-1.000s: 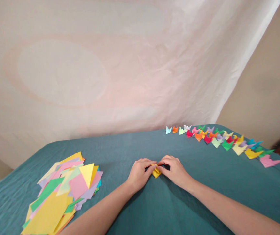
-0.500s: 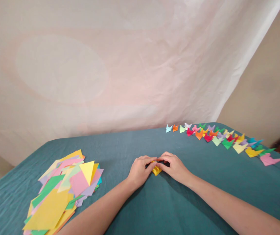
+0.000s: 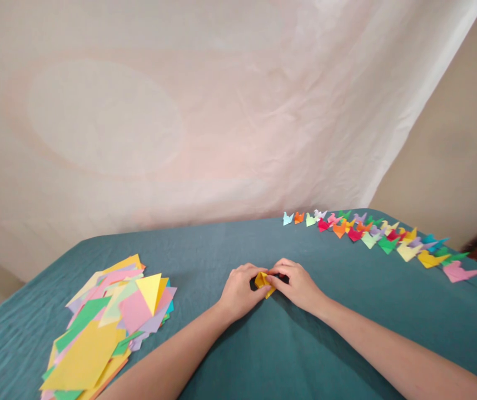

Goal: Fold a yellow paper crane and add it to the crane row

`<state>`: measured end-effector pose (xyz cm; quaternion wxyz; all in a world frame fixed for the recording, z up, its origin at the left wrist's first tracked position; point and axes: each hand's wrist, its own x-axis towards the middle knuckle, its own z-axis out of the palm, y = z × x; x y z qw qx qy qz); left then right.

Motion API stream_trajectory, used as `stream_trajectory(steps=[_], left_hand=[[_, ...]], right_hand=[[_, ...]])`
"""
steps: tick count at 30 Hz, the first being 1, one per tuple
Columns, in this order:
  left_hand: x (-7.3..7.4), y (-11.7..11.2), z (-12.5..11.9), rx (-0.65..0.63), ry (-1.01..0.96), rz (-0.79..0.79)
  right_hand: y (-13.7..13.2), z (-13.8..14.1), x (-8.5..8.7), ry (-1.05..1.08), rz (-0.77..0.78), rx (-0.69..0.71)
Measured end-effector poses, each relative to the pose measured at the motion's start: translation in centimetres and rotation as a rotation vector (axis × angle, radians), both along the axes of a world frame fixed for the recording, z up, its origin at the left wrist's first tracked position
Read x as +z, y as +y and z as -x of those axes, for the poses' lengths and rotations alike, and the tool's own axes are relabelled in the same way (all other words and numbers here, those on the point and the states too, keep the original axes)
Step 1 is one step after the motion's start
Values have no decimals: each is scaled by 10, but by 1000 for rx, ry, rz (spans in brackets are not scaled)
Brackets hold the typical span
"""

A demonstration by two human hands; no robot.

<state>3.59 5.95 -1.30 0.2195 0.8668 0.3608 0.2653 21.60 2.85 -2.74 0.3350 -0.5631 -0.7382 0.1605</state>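
A small piece of folded yellow origami paper (image 3: 261, 280) is between my two hands near the middle of the table. My left hand (image 3: 242, 288) grips its left side, with the index finger at the top edge and the thumb at the lower edge. From the right, my right hand (image 3: 292, 284) pinches the same paper between thumb and index finger. Fingers cover parts of the paper, so its full fold cannot be made out.
A loose pile of coloured paper sheets (image 3: 84, 355) lies on the left of the teal cloth-covered table (image 3: 205, 250). Several rows of small folded paper birds (image 3: 408, 251) stand at the back right. A pale sheet (image 3: 222, 111) hangs behind the table.
My left thumb has slid down and right to the paper's lower edge, and more of the yellow paper's left part shows. My right hand has barely moved.
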Motion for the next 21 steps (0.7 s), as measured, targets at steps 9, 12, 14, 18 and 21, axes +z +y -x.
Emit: stream_trajectory(steps=[9, 12, 14, 18, 21], left_hand=[[-3, 1, 1, -15, -13, 6], [-5, 1, 1, -10, -18, 3], [-6, 1, 1, -11, -16, 3], [-6, 2, 1, -12, -11, 8], [-6, 2, 1, -14, -13, 4]], right_hand=[[-2, 0, 0, -7, -13, 2], [-2, -1, -2, -22, -27, 4], [-2, -1, -4, -41, -48, 1], [-4, 0, -7, -104, -112, -9], [-7, 2, -7, -181, -155, -9]])
